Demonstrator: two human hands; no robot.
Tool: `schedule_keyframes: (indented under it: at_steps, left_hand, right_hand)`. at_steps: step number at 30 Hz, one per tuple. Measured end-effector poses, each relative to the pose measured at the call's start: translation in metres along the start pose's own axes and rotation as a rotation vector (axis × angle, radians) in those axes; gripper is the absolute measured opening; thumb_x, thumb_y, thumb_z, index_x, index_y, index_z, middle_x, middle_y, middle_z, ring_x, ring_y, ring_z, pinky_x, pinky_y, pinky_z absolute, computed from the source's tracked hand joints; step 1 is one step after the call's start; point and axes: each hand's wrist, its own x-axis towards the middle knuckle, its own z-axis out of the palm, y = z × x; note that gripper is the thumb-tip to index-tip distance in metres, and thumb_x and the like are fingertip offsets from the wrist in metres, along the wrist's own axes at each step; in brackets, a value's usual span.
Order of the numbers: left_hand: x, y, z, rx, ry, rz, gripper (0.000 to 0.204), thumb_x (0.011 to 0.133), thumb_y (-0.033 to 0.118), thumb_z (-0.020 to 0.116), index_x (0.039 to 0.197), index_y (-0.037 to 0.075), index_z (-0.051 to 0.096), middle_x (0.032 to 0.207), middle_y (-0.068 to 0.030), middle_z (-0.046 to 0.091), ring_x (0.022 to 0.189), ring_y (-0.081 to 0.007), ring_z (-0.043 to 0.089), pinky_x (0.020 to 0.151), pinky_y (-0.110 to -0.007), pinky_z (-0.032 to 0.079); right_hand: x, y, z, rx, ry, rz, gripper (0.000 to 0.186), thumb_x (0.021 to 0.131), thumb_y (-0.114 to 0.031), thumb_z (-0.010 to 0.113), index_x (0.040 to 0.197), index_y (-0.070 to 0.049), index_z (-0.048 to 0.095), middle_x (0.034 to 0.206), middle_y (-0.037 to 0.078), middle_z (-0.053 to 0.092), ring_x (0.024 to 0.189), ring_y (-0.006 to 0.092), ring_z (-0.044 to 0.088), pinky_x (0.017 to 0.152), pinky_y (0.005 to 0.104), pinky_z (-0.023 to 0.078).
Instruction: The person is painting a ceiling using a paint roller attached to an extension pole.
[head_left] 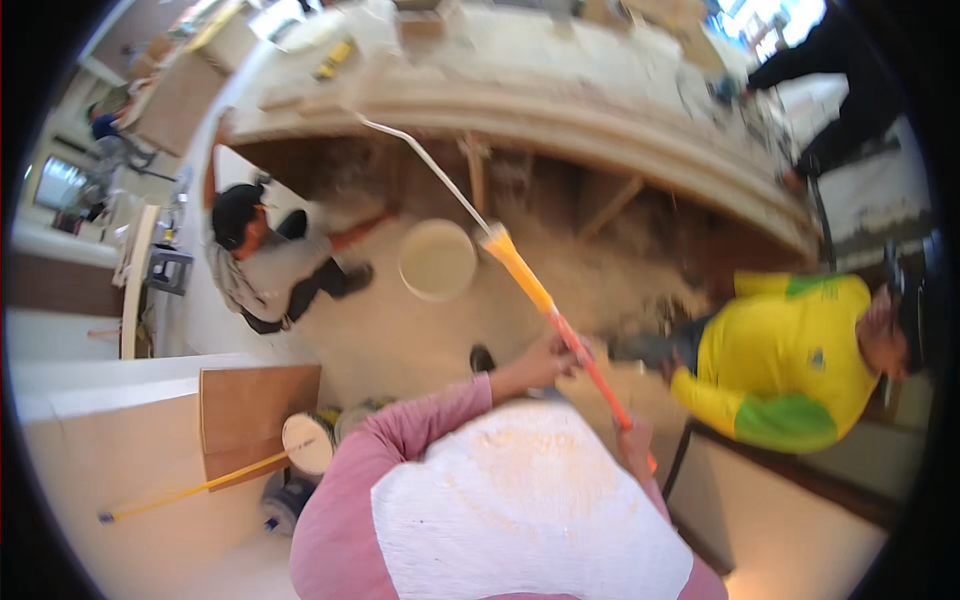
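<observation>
A long roller pole slants up and to the left in front of me, orange-yellow in its upper grip and red lower down. From its top runs a thin bent white metal rod. The rod's far end is blurred against the wooden framework, so I cannot make out a roller head well. My left hand is closed round the red part of the pole. Lower down, near the pole's bottom end, my right hand is wrapped on it too. Both sleeves are pink.
A round pale bucket stands on the dusty floor ahead. Beside it crouches a person in a dark cap. At the right is a person in a yellow-green shirt. A long curved wooden structure spans the far side. A brown board leans at the left.
</observation>
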Motion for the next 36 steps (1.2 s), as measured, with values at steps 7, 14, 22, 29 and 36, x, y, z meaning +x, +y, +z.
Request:
schedule_keyframes:
  at_steps: [7, 14, 22, 29, 36]
  left_hand:
    - [0.006, -0.058, -0.007, -0.355, -0.125, -0.419, 0.035, 0.103, 0.023, 0.062, 0.129, 0.001, 0.06, 0.128, -0.0116, 0.066, 0.114, -0.0222, 0.066, 0.088, -0.033, 0.059]
    - [0.048, -0.087, 0.016, -0.606, -0.166, -0.733, 0.032, 0.105, 0.02, 0.057, 0.132, 0.002, 0.057, 0.127, -0.0144, 0.066, 0.11, -0.0252, 0.069, 0.088, -0.032, 0.061]
    - [0.075, -0.087, 0.014, -0.719, -0.008, -0.763, 0.024, 0.107, 0.021, 0.053, 0.121, 0.004, 0.062, 0.123, -0.0147, 0.067, 0.111, -0.0276, 0.069, 0.092, -0.036, 0.061]
    - [0.084, -0.125, -0.024, -0.719, 0.102, -0.758, 0.022, 0.107, 0.022, 0.05, 0.118, 0.006, 0.061, 0.117, -0.0134, 0.069, 0.111, -0.0272, 0.069, 0.092, -0.038, 0.058]
    - [0.092, -0.194, -0.119, -0.801, 0.435, -0.63, 0.021, 0.106, 0.026, 0.047, 0.107, 0.011, 0.062, 0.107, -0.0066, 0.071, 0.097, -0.0235, 0.069, 0.088, -0.038, 0.057]
  right_hand:
    - [-0.128, 0.044, -0.082, -0.328, 0.303, 0.071, 0.029, 0.092, -0.026, 0.069, 0.074, -0.004, 0.062, 0.086, 0.019, 0.068, 0.08, 0.0434, 0.062, 0.076, 0.0527, 0.047]
    - [-0.181, 0.068, -0.181, -0.857, 0.323, 0.59, 0.026, 0.095, -0.031, 0.066, 0.083, -0.008, 0.067, 0.121, 0.016, 0.066, 0.114, 0.0362, 0.061, 0.099, 0.0606, 0.042]
    - [-0.105, 0.076, -0.242, -0.886, 0.53, 0.582, 0.027, 0.09, -0.032, 0.073, 0.078, -0.009, 0.066, 0.145, 0.012, 0.056, 0.132, 0.0321, 0.054, 0.114, 0.0681, 0.027]
    - [-0.063, 0.077, -0.265, -0.728, 0.411, 0.171, 0.024, 0.087, -0.031, 0.075, 0.081, -0.009, 0.069, 0.108, 0.01, 0.072, 0.097, 0.0324, 0.067, 0.084, 0.0451, 0.053]
    - [-0.015, -0.045, -0.227, -0.424, -0.322, 0.029, 0.028, 0.08, -0.032, 0.079, 0.086, -0.007, 0.069, 0.077, 0.016, 0.068, 0.075, 0.0392, 0.067, 0.068, 0.0486, 0.052]
